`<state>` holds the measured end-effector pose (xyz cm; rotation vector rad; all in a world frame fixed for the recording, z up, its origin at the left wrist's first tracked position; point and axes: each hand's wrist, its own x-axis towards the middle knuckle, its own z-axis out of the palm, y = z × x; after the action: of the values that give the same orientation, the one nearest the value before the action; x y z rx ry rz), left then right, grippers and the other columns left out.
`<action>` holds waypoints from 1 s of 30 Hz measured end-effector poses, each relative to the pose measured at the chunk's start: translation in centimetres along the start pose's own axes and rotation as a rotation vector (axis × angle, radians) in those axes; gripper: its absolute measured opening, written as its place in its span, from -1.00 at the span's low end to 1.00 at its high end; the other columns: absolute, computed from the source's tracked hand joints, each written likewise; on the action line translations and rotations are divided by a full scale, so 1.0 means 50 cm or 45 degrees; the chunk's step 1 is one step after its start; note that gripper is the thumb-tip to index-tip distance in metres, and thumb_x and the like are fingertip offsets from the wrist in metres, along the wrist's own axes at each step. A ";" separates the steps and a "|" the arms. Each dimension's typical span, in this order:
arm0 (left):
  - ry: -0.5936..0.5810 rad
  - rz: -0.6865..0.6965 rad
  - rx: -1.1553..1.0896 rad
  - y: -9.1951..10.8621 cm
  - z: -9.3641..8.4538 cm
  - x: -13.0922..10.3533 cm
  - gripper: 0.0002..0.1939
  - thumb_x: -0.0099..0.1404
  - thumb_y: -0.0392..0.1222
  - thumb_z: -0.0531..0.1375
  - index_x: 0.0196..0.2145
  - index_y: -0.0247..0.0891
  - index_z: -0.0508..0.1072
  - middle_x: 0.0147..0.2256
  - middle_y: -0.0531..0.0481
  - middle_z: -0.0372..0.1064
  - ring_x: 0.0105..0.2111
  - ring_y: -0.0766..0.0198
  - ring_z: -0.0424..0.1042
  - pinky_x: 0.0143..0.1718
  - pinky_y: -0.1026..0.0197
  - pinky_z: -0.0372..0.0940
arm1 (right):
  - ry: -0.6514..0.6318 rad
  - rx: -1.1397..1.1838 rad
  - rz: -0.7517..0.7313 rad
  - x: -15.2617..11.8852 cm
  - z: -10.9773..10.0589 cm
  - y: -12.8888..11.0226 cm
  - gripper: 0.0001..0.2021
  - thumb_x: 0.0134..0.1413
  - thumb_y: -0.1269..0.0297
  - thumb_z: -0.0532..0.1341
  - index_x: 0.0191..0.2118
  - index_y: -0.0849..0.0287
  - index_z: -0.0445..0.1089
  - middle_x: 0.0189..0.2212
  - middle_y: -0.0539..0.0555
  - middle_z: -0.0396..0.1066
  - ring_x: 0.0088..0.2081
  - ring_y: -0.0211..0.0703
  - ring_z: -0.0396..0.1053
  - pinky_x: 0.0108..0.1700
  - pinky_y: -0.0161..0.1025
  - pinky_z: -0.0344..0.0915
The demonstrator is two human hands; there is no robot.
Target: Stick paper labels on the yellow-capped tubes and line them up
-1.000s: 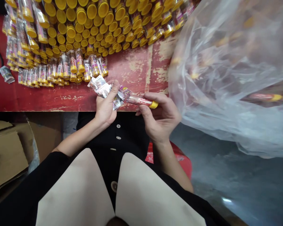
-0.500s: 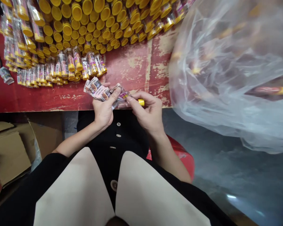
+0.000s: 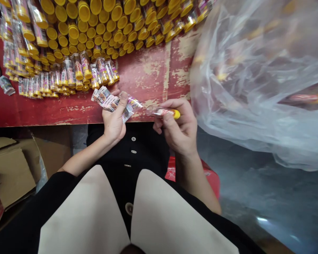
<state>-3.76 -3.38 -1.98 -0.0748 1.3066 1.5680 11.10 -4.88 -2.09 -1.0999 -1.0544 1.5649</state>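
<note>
My left hand (image 3: 115,121) is closed on a fan of printed cards or sachets (image 3: 106,99), some in clear plastic, over the front edge of the red table (image 3: 145,76). To its right, my right hand (image 3: 181,128) grips a clear tube with a yellow cap (image 3: 161,112) between thumb and fingers. The tube lies sideways, its clear end toward the left hand, with a small gap between it and the packets. Beyond the left hand lie small filled tubes with yellow caps (image 3: 103,72).
A large stack of yellow-capped tubes (image 3: 103,28) covers the table's back. A big clear plastic bag (image 3: 249,116) holding more tubes bulges at the right. One loose packet (image 3: 6,85) lies far left. Cardboard boxes (image 3: 10,173) stand below left; a red stool (image 3: 210,180) shows beneath me.
My right hand has moved right with the yellow-capped tube, away from my left hand, and more of the tube shows. My left hand has shifted slightly left with its packets.
</note>
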 end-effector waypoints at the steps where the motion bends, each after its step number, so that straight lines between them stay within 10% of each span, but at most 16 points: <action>1: -0.005 -0.009 -0.023 -0.002 0.000 -0.002 -0.56 0.09 -0.23 0.45 -0.06 -0.09 0.52 -0.23 0.09 0.51 -0.01 0.30 0.51 0.08 0.27 0.34 | -0.007 -0.062 -0.029 -0.002 -0.001 0.003 -0.70 0.10 -0.01 0.33 -0.15 0.03 0.37 -0.37 -0.04 0.31 -0.51 -0.38 0.21 -0.54 -0.36 0.20; 13: -0.107 -0.052 -0.003 -0.015 -0.009 -0.029 -0.45 0.09 -0.43 0.41 0.03 -0.15 0.44 -0.09 0.01 0.50 0.08 0.19 0.48 0.17 0.11 0.30 | 0.174 -0.227 0.002 0.027 0.039 0.045 -0.76 -0.07 0.08 0.43 -0.41 0.14 0.51 -0.50 -0.05 0.40 -0.50 -0.35 0.26 -0.45 -0.31 0.24; 19: -0.068 -0.006 0.091 -0.019 -0.009 -0.027 -0.71 0.16 -0.42 0.36 -0.18 -0.23 0.45 -0.32 0.13 0.40 -0.01 0.27 0.51 0.17 0.09 0.28 | 0.135 -0.048 0.121 0.037 0.038 0.048 -0.56 -0.02 -0.10 0.38 -0.58 0.17 0.36 -0.66 -0.09 0.18 -0.61 -0.43 0.06 -0.60 -0.38 0.01; 23: -0.093 0.030 0.052 -0.020 -0.009 -0.025 -0.75 0.16 -0.38 0.37 -0.23 -0.24 0.43 -0.38 0.15 0.35 -0.20 0.39 0.52 0.02 0.23 0.35 | 0.060 0.148 0.326 0.034 0.028 0.041 -0.47 -0.05 -0.30 0.29 -0.49 0.14 0.34 -0.66 -0.10 0.14 -0.66 -0.43 0.02 -0.68 -0.41 -0.08; 30: -0.081 -0.043 -0.011 -0.018 -0.011 -0.013 -0.75 0.17 -0.31 0.39 -0.20 -0.22 0.46 -0.23 0.10 0.46 0.01 0.28 0.50 0.06 0.23 0.34 | 0.059 0.207 0.241 0.008 -0.009 0.007 -0.60 -0.09 -0.07 0.41 -0.27 0.09 0.37 -0.55 -0.10 0.21 -0.59 -0.40 0.09 -0.63 -0.41 0.02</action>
<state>-3.10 -4.38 -2.41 -0.0513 1.2429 1.5353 11.37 -4.49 -2.61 -1.1440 -0.7949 1.7330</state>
